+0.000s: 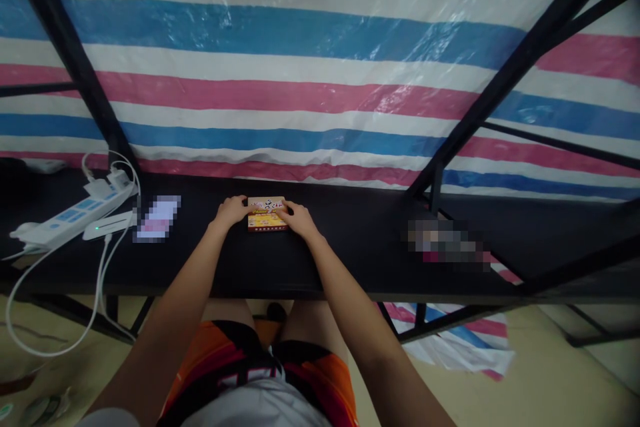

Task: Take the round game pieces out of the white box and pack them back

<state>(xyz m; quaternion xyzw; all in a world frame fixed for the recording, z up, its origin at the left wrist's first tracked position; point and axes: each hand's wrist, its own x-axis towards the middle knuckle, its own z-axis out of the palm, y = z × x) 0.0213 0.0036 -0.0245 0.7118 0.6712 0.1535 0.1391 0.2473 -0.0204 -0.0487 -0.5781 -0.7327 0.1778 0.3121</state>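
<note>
One white plastic power strip (70, 217) lies at the far left of the bench (350, 260), long and flat, with blue switches in a row and white plugs at its far end. Several thin white cables (55, 352) run from it and loop down off the bench edge. One small flat white gadget (107, 225) sits just beside the strip. One blurred pale patch (157, 218) comes next; cannot tell what it is.

Bench top: black, matt, smooth.

Two bare hands at centre. Left hand (231, 210) is curled against the left end of one small box (267, 215). Right hand (299, 217) is laid over its right end, fingers bent onto the top. Box is held between them, flat on the bench, near the back edge. It is rectangular and looks like card, with yellow and red print on the lid.

One more blurred patch (445, 245) lies to the right, well apart from the box.

Behind: one plastic sheet (300, 80), glossy and creased, striped white, blue and pink. Several black metal bars (500, 90) slant across it.
</note>
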